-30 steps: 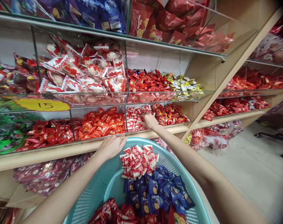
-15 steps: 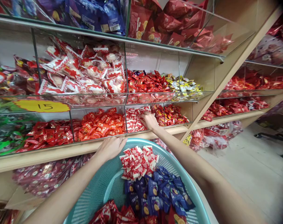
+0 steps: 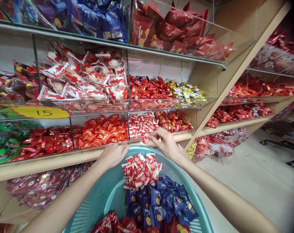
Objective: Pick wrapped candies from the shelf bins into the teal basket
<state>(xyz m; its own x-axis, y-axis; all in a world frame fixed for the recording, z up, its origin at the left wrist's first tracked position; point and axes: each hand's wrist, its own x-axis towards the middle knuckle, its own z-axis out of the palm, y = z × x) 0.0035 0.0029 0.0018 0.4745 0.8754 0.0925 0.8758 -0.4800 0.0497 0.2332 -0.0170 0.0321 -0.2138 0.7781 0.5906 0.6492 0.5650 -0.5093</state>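
Note:
A teal mesh basket (image 3: 200, 200) holds a heap of red-and-white packets (image 3: 142, 171), blue packets (image 3: 161, 204) and darker red packets (image 3: 117, 223). My left hand (image 3: 114, 154) is closed over the basket's far rim, beside the wooden shelf edge; its fingertips are partly hidden. My right hand (image 3: 162, 140) pinches a small red-and-white packet (image 3: 145, 139) above the far rim, just in front of the lower shelf bin of like red-and-white packets (image 3: 142, 124).
Orange-red candies (image 3: 103, 129) fill the bin to the left. Glass dividers and shelves (image 3: 161, 53) rise above, with a yellow "15" label (image 3: 41, 112). A wooden upright (image 3: 234, 81) slants at the right. Bagged goods (image 3: 217, 145) lie beneath the shelf.
My right hand has come out of the red-and-white bin towards the basket, now with a packet between its fingers. My left hand stays at the rim. The view has shifted slightly.

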